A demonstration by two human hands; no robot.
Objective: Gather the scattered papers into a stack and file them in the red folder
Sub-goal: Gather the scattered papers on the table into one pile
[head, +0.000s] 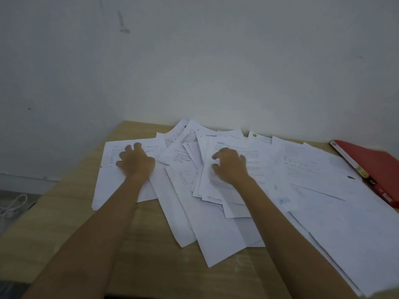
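Observation:
Several white printed papers lie scattered and overlapping across a wooden table. My left hand presses palm down, fingers spread, on the leftmost sheet. My right hand rests with curled fingers on a small pile of sheets near the middle. Neither hand has lifted a sheet. The red folder lies closed at the table's far right, its spine toward the papers, partly overlapped by the rightmost sheets.
A white wall rises directly behind the table. The table's left edge drops to a grey floor where a white cable lies. More sheets spread to the right front edge.

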